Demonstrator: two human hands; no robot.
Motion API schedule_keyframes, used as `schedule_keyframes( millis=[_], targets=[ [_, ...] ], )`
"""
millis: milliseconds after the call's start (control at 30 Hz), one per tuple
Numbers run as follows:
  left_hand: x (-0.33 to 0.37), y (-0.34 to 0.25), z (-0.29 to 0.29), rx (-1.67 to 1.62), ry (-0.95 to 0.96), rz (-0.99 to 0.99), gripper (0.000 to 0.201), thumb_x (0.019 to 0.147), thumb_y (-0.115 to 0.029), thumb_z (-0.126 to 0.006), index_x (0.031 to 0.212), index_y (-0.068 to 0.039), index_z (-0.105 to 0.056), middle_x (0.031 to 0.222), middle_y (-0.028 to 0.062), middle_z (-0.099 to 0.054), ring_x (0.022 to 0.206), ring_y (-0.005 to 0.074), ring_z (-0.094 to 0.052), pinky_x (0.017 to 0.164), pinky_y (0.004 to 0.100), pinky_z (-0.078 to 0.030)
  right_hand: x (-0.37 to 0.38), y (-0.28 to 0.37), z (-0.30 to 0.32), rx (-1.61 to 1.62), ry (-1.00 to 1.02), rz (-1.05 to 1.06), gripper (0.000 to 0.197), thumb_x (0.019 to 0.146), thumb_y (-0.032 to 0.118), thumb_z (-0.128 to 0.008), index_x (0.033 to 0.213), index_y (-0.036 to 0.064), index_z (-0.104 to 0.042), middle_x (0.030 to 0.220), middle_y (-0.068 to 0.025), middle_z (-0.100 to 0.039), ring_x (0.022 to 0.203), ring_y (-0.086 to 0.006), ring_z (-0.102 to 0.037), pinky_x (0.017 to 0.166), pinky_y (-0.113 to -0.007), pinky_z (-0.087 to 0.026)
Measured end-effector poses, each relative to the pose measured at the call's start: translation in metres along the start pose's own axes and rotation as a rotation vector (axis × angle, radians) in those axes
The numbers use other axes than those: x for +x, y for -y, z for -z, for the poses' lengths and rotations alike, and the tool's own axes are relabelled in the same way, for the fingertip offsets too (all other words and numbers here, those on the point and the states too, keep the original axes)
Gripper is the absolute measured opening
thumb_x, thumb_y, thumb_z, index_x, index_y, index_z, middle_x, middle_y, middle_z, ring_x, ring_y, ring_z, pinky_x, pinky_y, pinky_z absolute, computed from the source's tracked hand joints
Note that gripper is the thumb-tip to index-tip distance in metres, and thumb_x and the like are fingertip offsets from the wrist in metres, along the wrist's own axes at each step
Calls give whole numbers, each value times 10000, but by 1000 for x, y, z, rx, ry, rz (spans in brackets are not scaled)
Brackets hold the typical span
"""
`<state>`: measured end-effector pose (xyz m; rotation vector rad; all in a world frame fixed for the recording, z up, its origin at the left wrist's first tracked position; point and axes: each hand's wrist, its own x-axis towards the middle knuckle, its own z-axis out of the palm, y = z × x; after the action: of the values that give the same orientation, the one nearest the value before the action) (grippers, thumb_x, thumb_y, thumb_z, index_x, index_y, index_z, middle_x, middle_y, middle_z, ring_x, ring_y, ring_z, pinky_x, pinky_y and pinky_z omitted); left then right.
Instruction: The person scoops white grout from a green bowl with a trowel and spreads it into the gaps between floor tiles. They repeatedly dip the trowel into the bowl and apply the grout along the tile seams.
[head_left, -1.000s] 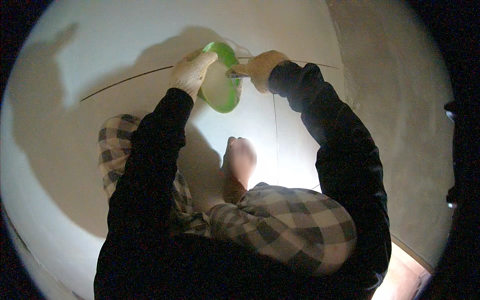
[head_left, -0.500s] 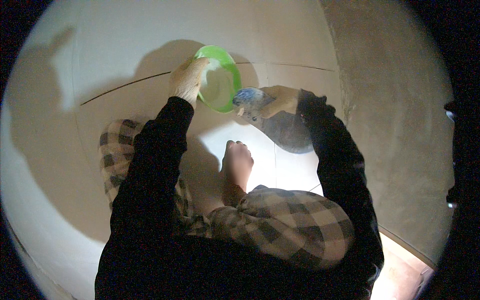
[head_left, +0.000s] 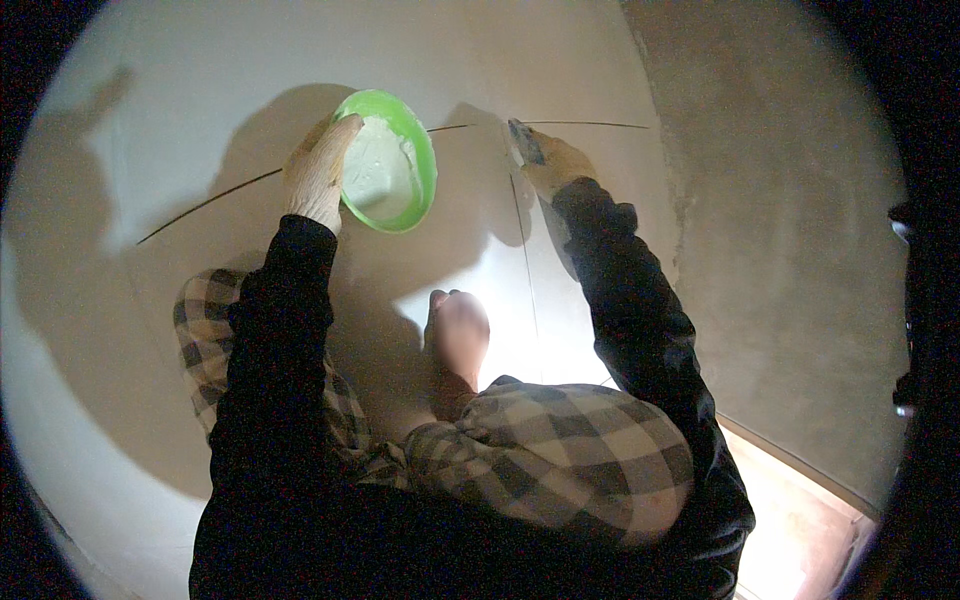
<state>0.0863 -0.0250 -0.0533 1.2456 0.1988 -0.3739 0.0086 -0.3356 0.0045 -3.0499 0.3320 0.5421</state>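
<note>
A bright green bowl with wet white paste inside is tilted toward me. My left hand, pale and wrinkled like a work glove, grips its left rim with the thumb over the edge. To the right, my right hand is closed round a flat grey-blue scraper, seen nearly edge-on. The scraper stands beside a thin upright joint in the pale tiles; whether it touches them I cannot tell. My forearm hides part of its lower end.
Dark joint lines run across the tiles. A rough grey wall rises at the right. My foot and checked trouser legs are below the hands. A brightly lit opening lies at the lower right.
My left hand and the bowl have moved left, showing more paste. My right hand has moved up and away from the bowl, turning the scraper from broadside to nearly edge-on.
</note>
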Motion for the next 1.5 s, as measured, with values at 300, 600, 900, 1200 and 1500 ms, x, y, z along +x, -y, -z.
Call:
schedule_keyframes(
  millis=[300, 600, 900, 1200, 1500],
  targets=[
    [-4, -5, 2, -101, -5, 97, 421, 834, -313, -685, 1128, -12, -658, 1027, 88, -658, 946, 175, -599, 850, 309, -451, -50, 27, -11, -252, 251, 135, 594, 853, 89, -519, 1389, 328, -425, 1129, -169, -569, 974, -346, -661, 760, -472, -566],
    [-8, -8, -5, -52, 32, 22, 420, 853, -320, -672, 1150, -25, -657, 1065, 65, -647, 998, 173, -573, 897, 311, -425, 40, 21, 76, -642, 231, 264, 742, 821, -30, -565, 1438, 336, -374, 1258, -110, -546, 990, -282, -662, 802, -402, -575],
    [-13, -4, 12, -123, 100, -72, 411, 849, -311, -684, 1127, -9, -653, 1060, 67, -637, 988, 181, -570, 885, 318, -431, 11, 28, 37, -444, 295, 262, 338, 1006, 270, -402, 1309, 292, -552, 1227, -130, -634, 1060, -332, -647, 864, -465, -537],
    [10, 4, -2, -82, 62, 141, 435, 926, -358, -627, 1229, -47, -603, 1166, 76, -650, 1076, 181, -609, 953, 340, -476, -32, -35, 29, -423, 646, 315, 716, 743, 51, -583, 1389, 338, -473, 1068, -128, -688, 937, -356, -671, 811, -442, -542],
    [-3, -14, -10, -291, 60, 248, 498, 911, -417, -631, 1224, -33, -586, 1159, 114, -640, 1031, 204, -635, 884, 356, -521, 59, 42, 54, -605, 506, 222, 630, 925, 50, -498, 1450, 372, -362, 1322, -89, -563, 1054, -281, -647, 893, -392, -549]
  ],
)
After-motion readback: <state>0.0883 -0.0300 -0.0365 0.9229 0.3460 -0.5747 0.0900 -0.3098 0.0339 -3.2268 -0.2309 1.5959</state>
